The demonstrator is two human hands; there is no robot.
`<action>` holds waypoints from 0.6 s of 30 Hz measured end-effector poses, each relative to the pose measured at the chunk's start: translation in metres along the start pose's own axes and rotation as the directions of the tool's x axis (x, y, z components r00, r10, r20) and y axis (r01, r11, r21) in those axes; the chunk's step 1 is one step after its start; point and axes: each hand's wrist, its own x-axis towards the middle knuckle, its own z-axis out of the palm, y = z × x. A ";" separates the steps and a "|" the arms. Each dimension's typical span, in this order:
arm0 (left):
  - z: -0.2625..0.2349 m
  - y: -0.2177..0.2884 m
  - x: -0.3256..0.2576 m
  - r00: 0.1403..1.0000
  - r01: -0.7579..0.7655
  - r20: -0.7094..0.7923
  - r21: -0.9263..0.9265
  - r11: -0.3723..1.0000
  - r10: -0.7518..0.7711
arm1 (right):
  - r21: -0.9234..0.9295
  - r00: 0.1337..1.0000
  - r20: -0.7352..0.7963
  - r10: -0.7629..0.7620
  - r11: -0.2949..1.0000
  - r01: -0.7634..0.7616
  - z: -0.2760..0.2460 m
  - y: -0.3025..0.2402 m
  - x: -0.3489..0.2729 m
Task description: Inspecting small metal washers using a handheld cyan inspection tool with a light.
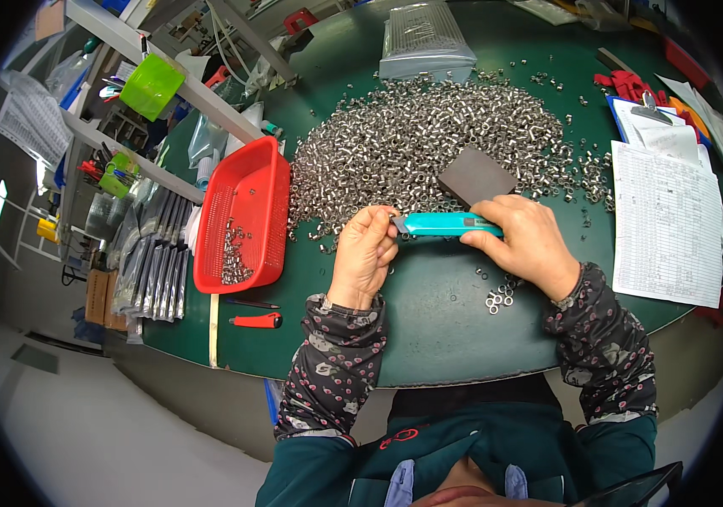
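My right hand [530, 241] grips a turquoise utility knife [439, 224] by its far end, thumb and fingers along the handle. The knife lies level in the air, its blade end pointing left. At that tip my left hand [360, 256] is closed in a pinch, thumb against forefinger; whatever small piece it holds is mostly hidden by the fingers. Just beyond both hands spreads a large heap of small shiny metal rings [403, 139]. A dark grey block [478, 176] rests on the heap's near edge. Several loose rings [502, 297] lie below my right hand.
A red plastic basket [275, 220] with some metal pieces stands left. Near it lie a red cutter [256, 321] and a pen [251, 303]. Printed sheets [665, 228] and a clipboard [623, 118] are at right. A plastic-wrapped stack [427, 42] sits at the far edge.
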 end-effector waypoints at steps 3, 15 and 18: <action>-0.001 0.000 0.000 1.000 0.002 -0.003 0.010 1.000 -0.002 | -0.029 0.998 -0.049 -0.050 0.998 0.048 0.002 0.002 -0.001; -0.003 -0.001 0.001 0.999 0.039 0.038 -0.041 0.998 -0.038 | -0.130 0.982 -0.123 -0.140 0.984 0.124 0.001 0.001 0.001; -0.004 -0.001 0.002 0.996 0.064 0.063 -0.053 0.997 -0.060 | -0.157 0.976 -0.139 -0.170 0.977 0.148 0.000 0.001 0.001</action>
